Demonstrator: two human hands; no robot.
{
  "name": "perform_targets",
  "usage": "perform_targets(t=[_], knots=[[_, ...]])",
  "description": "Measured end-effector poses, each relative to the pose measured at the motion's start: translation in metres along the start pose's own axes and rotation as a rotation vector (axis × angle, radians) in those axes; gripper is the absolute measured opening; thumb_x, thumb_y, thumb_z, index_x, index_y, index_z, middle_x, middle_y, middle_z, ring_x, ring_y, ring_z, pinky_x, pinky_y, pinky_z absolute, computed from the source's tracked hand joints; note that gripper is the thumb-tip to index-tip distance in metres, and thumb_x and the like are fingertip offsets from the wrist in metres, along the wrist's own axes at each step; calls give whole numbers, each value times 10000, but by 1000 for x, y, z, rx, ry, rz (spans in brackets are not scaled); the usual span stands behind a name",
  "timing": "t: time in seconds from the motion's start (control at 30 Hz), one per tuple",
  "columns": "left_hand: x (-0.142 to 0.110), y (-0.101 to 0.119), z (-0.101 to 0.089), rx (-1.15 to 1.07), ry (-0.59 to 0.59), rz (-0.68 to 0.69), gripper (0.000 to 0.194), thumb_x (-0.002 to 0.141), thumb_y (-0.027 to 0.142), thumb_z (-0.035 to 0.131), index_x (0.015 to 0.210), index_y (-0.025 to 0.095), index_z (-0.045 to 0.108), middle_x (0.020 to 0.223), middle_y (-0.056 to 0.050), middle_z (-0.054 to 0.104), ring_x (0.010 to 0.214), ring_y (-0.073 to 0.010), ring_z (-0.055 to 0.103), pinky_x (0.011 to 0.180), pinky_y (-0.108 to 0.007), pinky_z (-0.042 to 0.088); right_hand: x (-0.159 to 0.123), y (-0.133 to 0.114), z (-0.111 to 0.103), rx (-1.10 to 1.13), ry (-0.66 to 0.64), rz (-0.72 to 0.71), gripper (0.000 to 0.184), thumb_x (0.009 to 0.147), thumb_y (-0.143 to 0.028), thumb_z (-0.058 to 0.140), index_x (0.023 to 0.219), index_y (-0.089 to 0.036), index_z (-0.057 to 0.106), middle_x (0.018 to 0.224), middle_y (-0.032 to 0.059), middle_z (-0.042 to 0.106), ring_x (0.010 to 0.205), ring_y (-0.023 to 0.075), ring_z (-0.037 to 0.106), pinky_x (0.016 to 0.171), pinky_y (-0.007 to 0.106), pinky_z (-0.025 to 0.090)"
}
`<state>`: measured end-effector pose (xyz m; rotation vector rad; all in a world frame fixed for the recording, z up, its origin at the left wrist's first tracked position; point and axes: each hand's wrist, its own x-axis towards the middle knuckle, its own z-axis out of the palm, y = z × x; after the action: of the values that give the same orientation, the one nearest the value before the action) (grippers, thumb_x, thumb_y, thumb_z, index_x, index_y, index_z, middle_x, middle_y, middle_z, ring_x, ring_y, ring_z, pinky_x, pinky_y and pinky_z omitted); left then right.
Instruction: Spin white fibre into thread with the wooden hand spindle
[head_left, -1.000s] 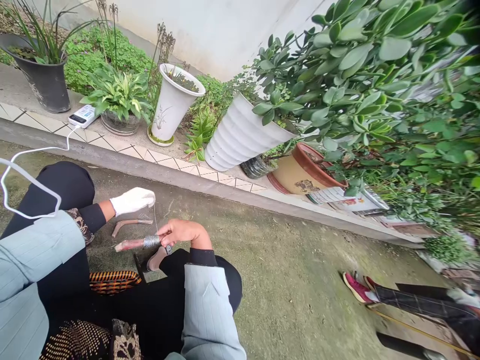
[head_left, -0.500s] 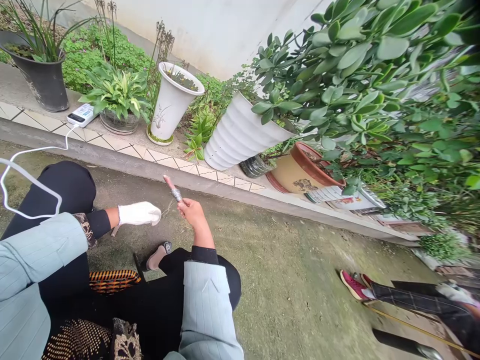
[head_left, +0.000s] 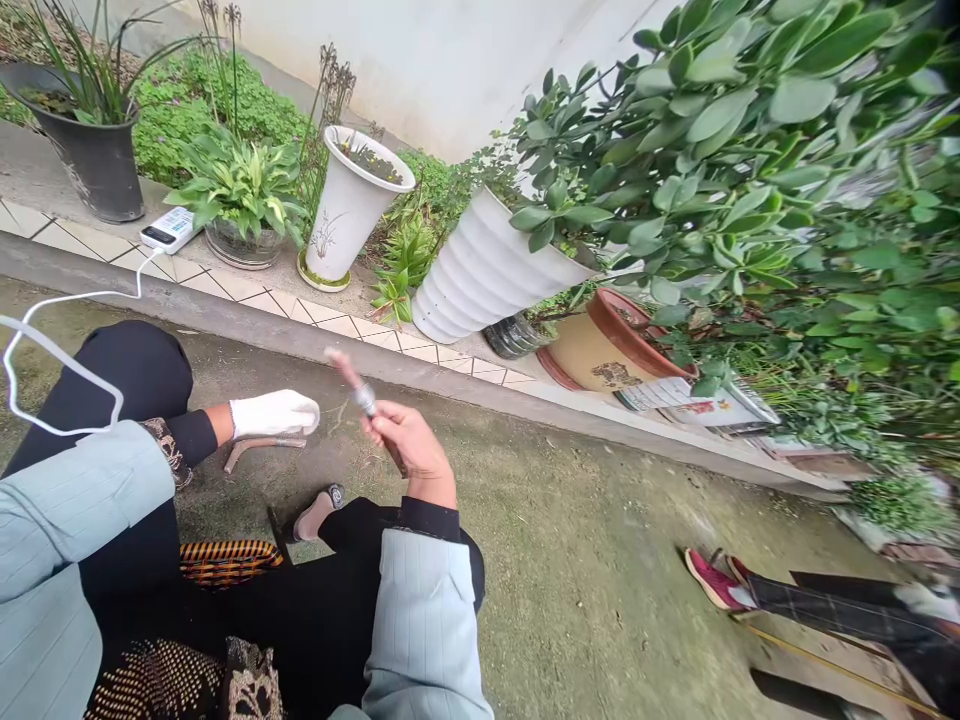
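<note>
On my feed, the right hand (head_left: 405,436) is closed around a wire-wrapped stick (head_left: 348,371), its blurred tip pointing toward the tiled ledge (head_left: 330,325). The gloved left hand (head_left: 275,414) is curled nearby, and I cannot tell whether it grips anything; just beside it, a bent stick (head_left: 259,443) lies on the ground (head_left: 585,560).

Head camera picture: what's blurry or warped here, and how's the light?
In the head view, the stick in the right hand is blurred, probably by motion; leaves toward the right edge look stretched and soft; daylight looks diffuse, with no hard shadows on the ground.
</note>
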<state>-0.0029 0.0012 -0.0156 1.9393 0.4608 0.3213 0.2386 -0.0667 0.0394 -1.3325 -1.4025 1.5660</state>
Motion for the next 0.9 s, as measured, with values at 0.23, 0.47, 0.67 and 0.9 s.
perform_targets(t=[0.23,0.47,0.67,0.9], knots=[[1,8,10,-129,-132,-27,277,861,358,455,704,143,531,662,9,525,588,-98,427,582,-211,352,19,27,-11,-4,468,76,226,702,-352,611,812,-155,593,669,-11,547,505,74,403,463,214,320],[0,11,12,153,-136,28,236,852,230,438,670,150,566,630,21,551,565,-89,429,574,-207,315,34,39,5,-872,365,351,190,815,-273,536,916,-182,668,832,81,675,738,174,593,634,268,387],[-3,8,20,470,-149,17,278,870,214,428,672,176,619,624,16,606,530,-103,452,540,-232,284,41,38,23,-1227,43,624,292,885,-299,484,1090,-171,649,1105,169,657,979,239,633,722,287,438],[-4,12,24,922,-118,-34,191,836,249,490,776,205,665,642,-34,641,502,-151,497,485,-272,207,38,36,37,-1140,-381,812,136,681,-112,695,814,-100,721,833,124,705,701,181,641,624,257,453]])
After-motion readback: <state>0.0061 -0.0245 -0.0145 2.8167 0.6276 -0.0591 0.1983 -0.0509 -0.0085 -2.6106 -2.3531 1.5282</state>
